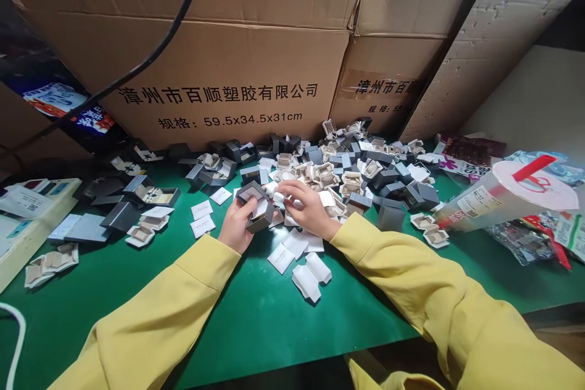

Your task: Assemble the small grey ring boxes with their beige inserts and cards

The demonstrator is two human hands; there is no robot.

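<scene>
My left hand is closed around a small dark grey jewelry box, which stands open and tilted above the green table. Beside the box, my right hand has its fingers pinched at a small white piece; its exact kind is unclear. White printed cards lie left of my left hand. Below my right hand are more white cards and a folded white box insert. Behind both hands spreads a heap of beige inserts mixed with dark grey boxes.
Large cardboard cartons stand along the back of the green table. Several open grey boxes lie at left beside a pale tray. At right, a drink cup with a red straw leans near snack packets. A black cable hangs at upper left.
</scene>
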